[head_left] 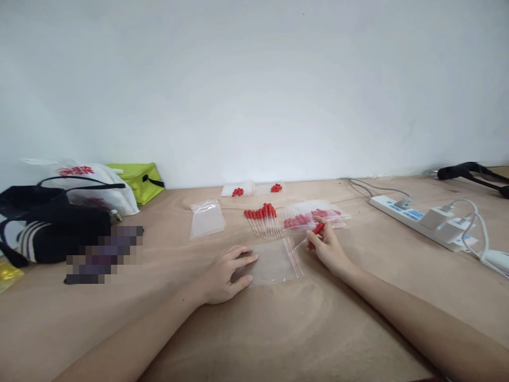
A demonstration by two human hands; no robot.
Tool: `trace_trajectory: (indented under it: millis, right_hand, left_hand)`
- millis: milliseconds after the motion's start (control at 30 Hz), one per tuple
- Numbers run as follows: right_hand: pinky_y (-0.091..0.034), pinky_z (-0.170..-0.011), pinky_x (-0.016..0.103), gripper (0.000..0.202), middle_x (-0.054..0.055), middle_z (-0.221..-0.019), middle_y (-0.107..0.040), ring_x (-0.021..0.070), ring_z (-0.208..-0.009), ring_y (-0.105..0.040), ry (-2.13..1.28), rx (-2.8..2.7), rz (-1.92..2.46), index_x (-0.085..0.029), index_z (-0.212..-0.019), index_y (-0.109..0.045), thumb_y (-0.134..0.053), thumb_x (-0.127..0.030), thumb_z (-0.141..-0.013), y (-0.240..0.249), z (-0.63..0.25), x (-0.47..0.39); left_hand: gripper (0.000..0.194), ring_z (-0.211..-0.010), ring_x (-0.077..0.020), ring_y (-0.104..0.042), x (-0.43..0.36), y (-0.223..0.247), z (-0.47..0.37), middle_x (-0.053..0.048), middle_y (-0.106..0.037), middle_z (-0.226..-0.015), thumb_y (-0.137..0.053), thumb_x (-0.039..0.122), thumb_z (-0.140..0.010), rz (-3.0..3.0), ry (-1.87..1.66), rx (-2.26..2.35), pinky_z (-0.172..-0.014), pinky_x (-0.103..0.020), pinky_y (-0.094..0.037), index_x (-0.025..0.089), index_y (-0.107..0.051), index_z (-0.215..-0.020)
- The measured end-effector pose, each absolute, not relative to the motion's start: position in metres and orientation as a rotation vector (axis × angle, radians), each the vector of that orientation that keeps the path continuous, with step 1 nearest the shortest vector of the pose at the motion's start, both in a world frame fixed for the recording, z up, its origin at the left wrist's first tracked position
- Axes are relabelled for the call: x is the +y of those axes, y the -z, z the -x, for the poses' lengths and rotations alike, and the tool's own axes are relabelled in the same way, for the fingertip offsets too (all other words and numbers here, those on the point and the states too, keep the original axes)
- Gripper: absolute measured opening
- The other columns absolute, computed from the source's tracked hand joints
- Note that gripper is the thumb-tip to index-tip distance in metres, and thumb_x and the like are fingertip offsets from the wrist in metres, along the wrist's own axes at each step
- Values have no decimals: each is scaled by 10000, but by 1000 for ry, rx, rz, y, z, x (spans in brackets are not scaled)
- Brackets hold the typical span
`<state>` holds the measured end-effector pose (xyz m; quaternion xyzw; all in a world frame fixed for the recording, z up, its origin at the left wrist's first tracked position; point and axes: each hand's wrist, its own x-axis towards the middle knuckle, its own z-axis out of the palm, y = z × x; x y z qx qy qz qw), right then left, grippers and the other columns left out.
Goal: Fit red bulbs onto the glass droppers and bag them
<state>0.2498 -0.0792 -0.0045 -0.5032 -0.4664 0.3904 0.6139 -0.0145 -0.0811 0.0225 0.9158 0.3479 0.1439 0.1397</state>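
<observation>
My left hand [228, 275] lies on the left end of a clear zip bag [274, 262], its fingers spread. The bag lies flat with its red-lined zip edge on the right. Just beyond that edge, my right hand [328, 246] pinches a thin stick with a red bulb-shaped head [318, 228]; the stick's pale shaft points down-left toward the bag's edge. Behind the bag, several red-headed sticks [260, 220] lie side by side. To their right, zip bags with red-headed sticks [304, 218] lie partly behind my right hand. Flat clear bags [208, 218] lie on the left.
Two more bags with red-headed sticks [237, 191] lie near the wall. A power strip [417, 220] with plugs and cables is at the right, a black strap-like object [469, 170] beyond it. A black bag [59, 228], white plastic bag and green bag [137, 180] stand left.
</observation>
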Motion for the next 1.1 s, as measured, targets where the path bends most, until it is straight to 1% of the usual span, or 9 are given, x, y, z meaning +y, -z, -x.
trace_trajectory:
  millis: [200, 267, 333, 433, 533, 600, 767, 933, 1100]
  right_hand:
    - [-488, -604, 274, 377, -25, -744, -540, 105, -602, -573, -1276, -1101, 983, -221, -963, -415, -570, -423, -685, 1, -245, -84]
    - [-471, -515, 244, 343, -21, -788, -573, 79, -508, -552, -1331, -1196, 963, -223, -923, -403, -562, -427, -698, -1, -247, -85]
    - [-390, -374, 197, 318, -36, -807, -586, 42, -369, -470, -1340, -1305, 954, -231, -881, -370, -547, -436, -715, -2, -250, -86]
    - [-288, -300, 161, 309, -73, -716, -566, 24, -299, -392, -1370, -1442, 944, -229, -826, -340, -550, -432, -723, -3, -253, -86]
    - [-351, -357, 171, 316, -97, -587, -493, 69, -398, -489, -1474, -1527, 920, -230, -820, -341, -568, -424, -719, -4, -253, -85]
    - [-402, -445, 191, 317, -91, -588, -480, 81, -502, -528, -1521, -1539, 863, -225, -810, -350, -576, -427, -717, -4, -251, -83]
    - [-353, -505, 180, 289, -80, -587, -503, 43, -503, -442, -1428, -1545, 819, -200, -768, -403, -607, -396, -709, 1, -250, -74]
    - [-378, -535, 217, 252, -20, -636, -588, 79, -549, -497, -1346, -1634, 934, -167, -705, -527, -675, -360, -641, 5, -256, -68]
    - [-398, -602, 241, 258, 34, -760, -589, 117, -670, -515, -1064, -2018, 904, -162, -783, -662, -512, -372, -780, 1, -257, -70]
  left_hand:
    - [419, -1134, -244, -428, -81, -21, 12, -95, -461, -1243, -492, 370, -789, -2663, -401, 1049, -945, -421, -363, 226, -500, -1183]
    - [426, -1134, -242, -429, -81, -22, 11, -100, -460, -1243, -487, 374, -793, -2660, -412, 1056, -945, -416, -365, 219, -493, -1191]
    - [428, -1136, -241, -428, -81, -22, 11, -97, -459, -1243, -487, 373, -795, -2654, -427, 1056, -945, -415, -367, 224, -487, -1196]
    - [427, -1140, -243, -423, -81, -21, 11, -90, -460, -1244, -490, 375, -795, -2644, -438, 1066, -946, -417, -365, 236, -484, -1199]
    - [436, -1143, -244, -419, -81, -19, 11, -95, -461, -1242, -491, 375, -793, -2644, -438, 1064, -950, -419, -359, 227, -480, -1204]
    - [437, -1145, -246, -416, -80, -18, 11, -97, -458, -1245, -488, 373, -795, -2646, -439, 1057, -952, -424, -355, 222, -478, -1205]
    - [437, -1152, -246, -411, -78, -16, 13, -92, -444, -1263, -477, 386, -805, -2647, -427, 1045, -954, -422, -354, 229, -470, -1212]
    - [462, -1181, -243, -383, -78, -18, 17, -67, -407, -1305, -467, 436, -808, -2639, -352, 1037, -975, -424, -330, 264, -437, -1236]
    - [462, -1192, -232, -376, -76, -18, 19, -50, -393, -1320, -460, 441, -814, -2608, -341, 1011, -987, -411, -321, 286, -420, -1246]
